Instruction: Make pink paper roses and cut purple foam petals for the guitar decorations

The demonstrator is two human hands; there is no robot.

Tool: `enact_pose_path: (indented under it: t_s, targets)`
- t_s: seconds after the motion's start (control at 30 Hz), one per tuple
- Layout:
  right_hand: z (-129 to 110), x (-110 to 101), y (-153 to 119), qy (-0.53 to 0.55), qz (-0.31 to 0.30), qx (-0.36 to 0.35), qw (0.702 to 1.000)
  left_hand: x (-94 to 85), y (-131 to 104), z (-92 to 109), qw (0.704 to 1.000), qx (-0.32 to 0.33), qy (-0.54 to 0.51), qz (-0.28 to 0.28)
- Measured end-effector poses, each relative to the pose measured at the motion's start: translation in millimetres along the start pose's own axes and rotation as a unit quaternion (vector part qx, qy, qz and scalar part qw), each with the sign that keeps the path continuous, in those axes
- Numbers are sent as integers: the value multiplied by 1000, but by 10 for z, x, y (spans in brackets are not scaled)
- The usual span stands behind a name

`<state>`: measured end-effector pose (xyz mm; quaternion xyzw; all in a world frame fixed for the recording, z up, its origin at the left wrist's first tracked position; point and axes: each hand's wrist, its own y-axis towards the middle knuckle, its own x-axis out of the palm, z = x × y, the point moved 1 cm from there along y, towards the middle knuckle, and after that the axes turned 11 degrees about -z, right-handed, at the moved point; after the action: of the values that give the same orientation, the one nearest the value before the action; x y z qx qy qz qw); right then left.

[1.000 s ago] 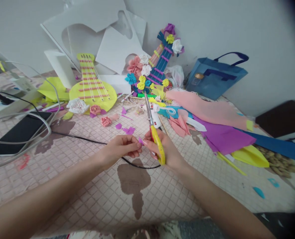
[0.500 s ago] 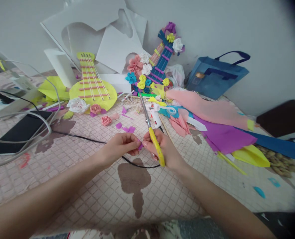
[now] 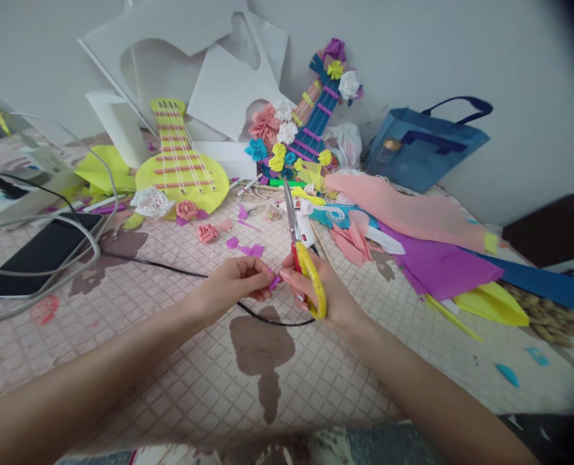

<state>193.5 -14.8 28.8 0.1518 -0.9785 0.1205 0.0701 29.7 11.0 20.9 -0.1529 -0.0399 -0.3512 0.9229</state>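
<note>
My left hand [image 3: 241, 279] pinches a small piece of purple paper [image 3: 274, 282] between thumb and fingertips. Close on its right, my right hand [image 3: 323, 284] holds scissors [image 3: 310, 274] with yellow and red handles, their blades pointing up and away from me. The right fingertips come near the purple piece; whether they touch it is hard to tell. Scraps of purple paper [image 3: 252, 250] lie just beyond my left hand. A white glue gun [image 3: 306, 229] rests behind the scissors, partly hidden by them.
A yellow paper guitar [image 3: 183, 171] and a blue flower-covered guitar [image 3: 323, 113] lean at the back. Coloured paper [image 3: 432, 261] is heaped on the right, by a blue bag [image 3: 422, 152]. A black cable [image 3: 155, 265] runs under my hands; a phone [image 3: 39, 258] lies left.
The scissors have turned in my right hand, so their tips point farther right and the red handle shows. The left hand keeps its pinch on the purple paper.
</note>
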Motion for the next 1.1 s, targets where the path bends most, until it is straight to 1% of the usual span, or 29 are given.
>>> enact_pose_path:
  t_s: [0.2, 0.37, 0.6, 0.67, 0.73, 0.87, 0.97, 1.1]
  targets:
    - [24, -6, 16, -12, -11, -3, 1000, -6, -3, -12, 1000, 12, 1, -8]
    - [31, 5, 21, -24, -15, 1, 1000, 9, -4, -9, 1000, 2, -5, -6]
    - [38, 2, 26, -39, -2, 7, 999, 14, 14, -8, 1000, 1, -9, 3]
    - [44, -9, 30, -36, -1, 3, 999, 13, 10, -1, 1000, -10, 8, -5]
    - [46, -19, 32, -32, -3, -4, 999, 7, 5, -3, 999, -16, 29, -27]
    - [47, -28, 34, -29, -10, -11, 999, -14, 4, -24, 997, -3, 51, -62]
    - [49, -31, 35, -32, -5, -14, 999, -16, 6, -26, 997, -10, 50, -65]
    - [45, -34, 29, -31, 7, -11, 999, -9, 7, -9, 998, -16, 34, -56]
